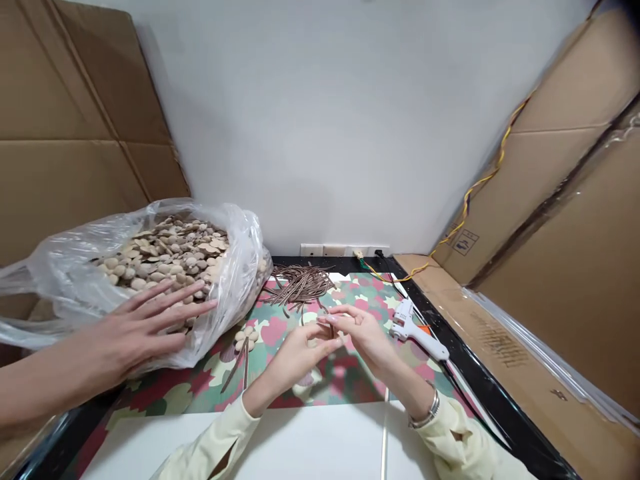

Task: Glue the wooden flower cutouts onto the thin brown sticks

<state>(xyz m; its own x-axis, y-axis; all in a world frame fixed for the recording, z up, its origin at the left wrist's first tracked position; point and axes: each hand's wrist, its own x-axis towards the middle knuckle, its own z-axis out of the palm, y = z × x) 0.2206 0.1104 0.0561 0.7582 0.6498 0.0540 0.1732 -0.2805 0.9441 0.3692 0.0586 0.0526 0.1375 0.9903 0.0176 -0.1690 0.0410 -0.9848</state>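
My left hand [303,351] and my right hand [364,338] meet above the camouflage-patterned sheet [273,383]. Their fingertips pinch a thin brown strip [324,307], partly hidden by the fingers. Left of my left hand lies a flower-shaped cluster of pale, flat, round pieces [247,337], with two brown strips [245,368] running from it towards me. Just beyond my hands is a loose pile of similar brown strips [301,285]. A white glue gun [423,340] lies on its side to the right of my right hand.
Another person's hand [143,327] reaches from the left over a clear plastic bag [240,267] full of flat, round pieces [170,257]. Cardboard [565,280] stands on both sides. A yellow cable [467,193] runs from the wall sockets [335,251]. White boards [300,443] lie nearest me.
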